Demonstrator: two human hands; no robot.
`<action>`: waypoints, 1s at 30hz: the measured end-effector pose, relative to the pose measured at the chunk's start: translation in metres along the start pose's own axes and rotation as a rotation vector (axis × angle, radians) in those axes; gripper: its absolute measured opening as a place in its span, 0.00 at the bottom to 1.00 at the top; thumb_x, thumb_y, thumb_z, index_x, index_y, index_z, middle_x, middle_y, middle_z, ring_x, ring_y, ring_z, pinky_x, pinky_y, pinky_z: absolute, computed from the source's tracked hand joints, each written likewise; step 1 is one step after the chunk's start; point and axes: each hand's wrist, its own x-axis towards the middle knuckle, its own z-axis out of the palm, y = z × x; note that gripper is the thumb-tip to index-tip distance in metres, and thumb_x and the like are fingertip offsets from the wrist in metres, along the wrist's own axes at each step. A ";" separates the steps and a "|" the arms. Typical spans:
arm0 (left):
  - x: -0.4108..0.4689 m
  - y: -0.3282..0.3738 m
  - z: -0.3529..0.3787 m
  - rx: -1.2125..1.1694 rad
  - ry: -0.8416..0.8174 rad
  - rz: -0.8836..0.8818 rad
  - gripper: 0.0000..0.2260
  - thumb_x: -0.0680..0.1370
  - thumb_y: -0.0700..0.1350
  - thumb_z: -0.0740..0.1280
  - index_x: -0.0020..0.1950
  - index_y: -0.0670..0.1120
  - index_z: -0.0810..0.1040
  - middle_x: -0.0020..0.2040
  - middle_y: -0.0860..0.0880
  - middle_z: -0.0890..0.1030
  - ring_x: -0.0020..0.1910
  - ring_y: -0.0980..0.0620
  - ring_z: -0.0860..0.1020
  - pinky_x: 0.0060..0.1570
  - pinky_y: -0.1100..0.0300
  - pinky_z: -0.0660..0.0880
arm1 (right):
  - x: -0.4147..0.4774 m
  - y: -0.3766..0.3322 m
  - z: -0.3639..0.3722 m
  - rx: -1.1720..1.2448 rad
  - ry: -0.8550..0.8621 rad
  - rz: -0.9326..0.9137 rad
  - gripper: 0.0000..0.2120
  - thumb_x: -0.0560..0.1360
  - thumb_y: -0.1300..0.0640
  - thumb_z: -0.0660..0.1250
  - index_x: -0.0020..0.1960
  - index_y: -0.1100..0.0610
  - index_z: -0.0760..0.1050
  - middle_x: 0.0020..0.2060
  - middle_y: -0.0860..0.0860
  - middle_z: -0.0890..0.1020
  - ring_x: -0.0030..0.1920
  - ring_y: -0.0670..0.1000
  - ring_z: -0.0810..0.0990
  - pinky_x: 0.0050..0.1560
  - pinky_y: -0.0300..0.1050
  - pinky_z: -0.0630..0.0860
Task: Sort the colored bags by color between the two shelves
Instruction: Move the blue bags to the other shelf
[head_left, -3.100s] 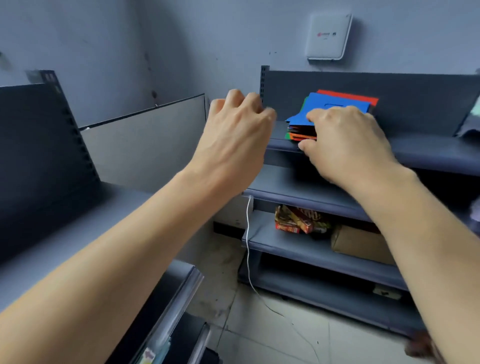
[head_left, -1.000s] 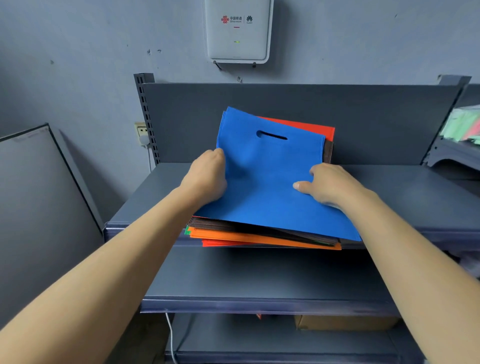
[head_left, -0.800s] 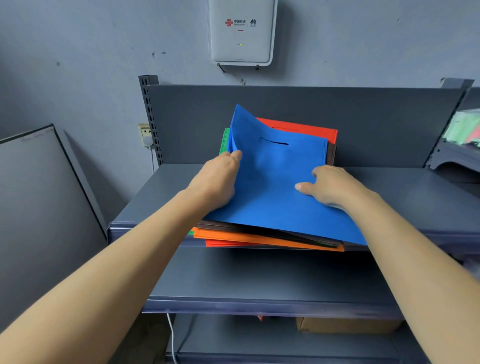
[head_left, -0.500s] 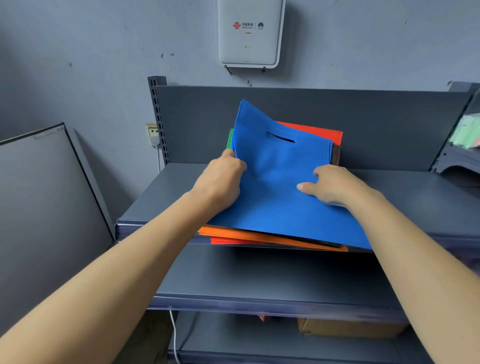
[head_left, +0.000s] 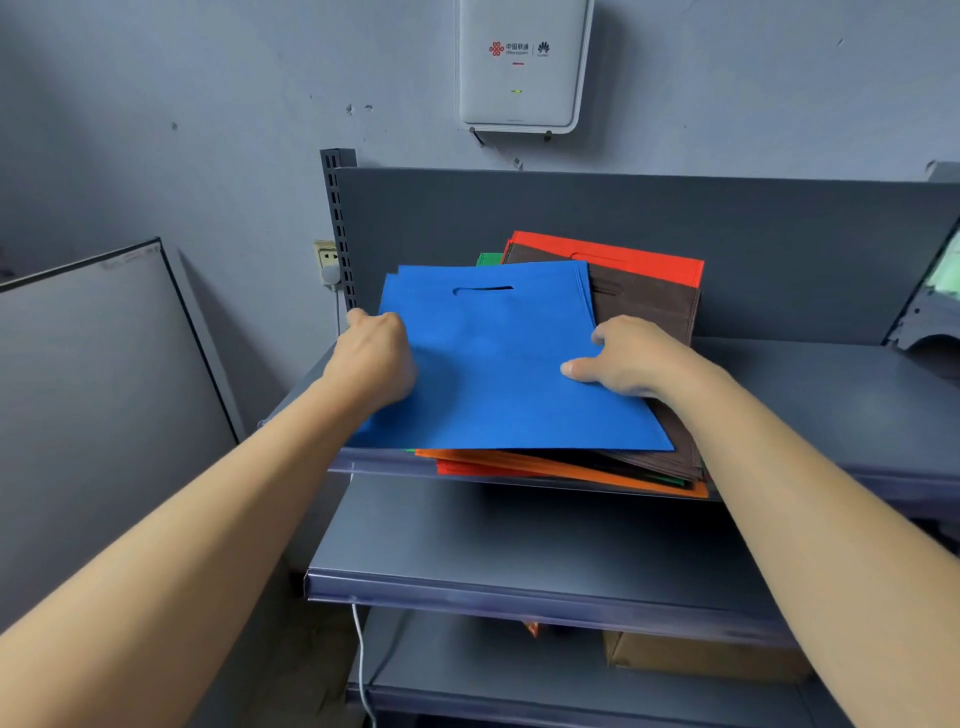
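Bags of mixed colours lie in one stack (head_left: 670, 460) at the centre of the frame, on the upper shelf (head_left: 831, 384). The blue bag (head_left: 498, 364) is uppermost, skewed toward the left. Its left edge is gripped by the left hand (head_left: 376, 358) and its right edge is pinched by the right hand (head_left: 628, 358), thumb on top, apparently so that this one bag is parted from the brown bag (head_left: 644, 306) beneath. A red bag (head_left: 623, 254) and an orange bag (head_left: 545, 462) are exposed below. A white wall box (head_left: 522, 62) is mounted at upper centre.
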 end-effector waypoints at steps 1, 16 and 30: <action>0.000 0.000 0.000 -0.005 -0.014 -0.005 0.08 0.77 0.34 0.57 0.54 0.41 0.71 0.57 0.37 0.69 0.34 0.46 0.66 0.43 0.55 0.66 | 0.000 -0.002 0.000 0.022 0.008 0.013 0.22 0.75 0.46 0.66 0.61 0.61 0.71 0.60 0.56 0.74 0.57 0.55 0.76 0.52 0.46 0.72; 0.000 -0.006 0.000 -0.063 0.032 0.064 0.17 0.77 0.34 0.57 0.66 0.40 0.66 0.61 0.38 0.68 0.46 0.42 0.70 0.47 0.50 0.71 | -0.002 -0.013 -0.007 0.268 0.141 0.063 0.21 0.74 0.62 0.69 0.65 0.66 0.69 0.63 0.59 0.73 0.60 0.59 0.74 0.59 0.50 0.71; -0.043 -0.060 -0.053 -0.203 0.358 -0.083 0.19 0.76 0.34 0.57 0.65 0.43 0.73 0.62 0.42 0.72 0.56 0.40 0.74 0.48 0.56 0.72 | -0.016 -0.116 0.016 0.130 0.277 -0.466 0.20 0.73 0.68 0.59 0.64 0.66 0.70 0.60 0.59 0.71 0.60 0.61 0.72 0.61 0.52 0.69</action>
